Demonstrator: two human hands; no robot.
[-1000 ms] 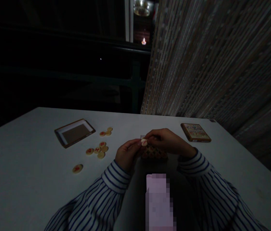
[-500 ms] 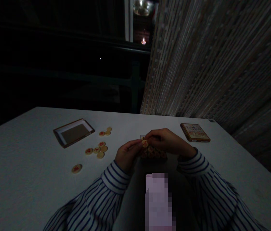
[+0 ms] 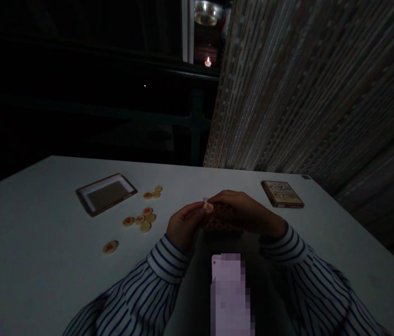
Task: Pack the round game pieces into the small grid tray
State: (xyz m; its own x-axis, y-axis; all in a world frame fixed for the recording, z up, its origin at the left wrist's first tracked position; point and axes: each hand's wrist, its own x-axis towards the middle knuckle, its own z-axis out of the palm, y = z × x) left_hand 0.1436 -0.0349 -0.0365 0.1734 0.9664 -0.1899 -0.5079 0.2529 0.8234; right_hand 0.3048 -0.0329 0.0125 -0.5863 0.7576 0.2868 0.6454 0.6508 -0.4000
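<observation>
Between the thumb and fingers of my left hand (image 3: 185,223) is a round Chinese chess piece (image 3: 208,207) with a red character. My right hand (image 3: 244,211) is bent beside it, over a small box of chess pieces (image 3: 219,227). Its fingertips are in shadow and mostly hidden, so what they grip cannot be made out. The box is partly covered by both hands. More loose chess pieces (image 3: 140,219) lie in a cluster left of my left hand, some with red characters up and some blank. A single piece (image 3: 110,247) lies nearer to me.
A shallow open box part (image 3: 127,192) lies at the left of the white table (image 3: 43,224). Three pieces (image 3: 155,194) are grouped beside it. A printed flat box (image 3: 284,193) is at the right. A lit phone (image 3: 228,294) is close in front of me. Beaded string curtains hang behind.
My right hand has lowered and spread further over the box, covering more of its pieces. The piece in my left hand has tilted and shifted slightly left.
</observation>
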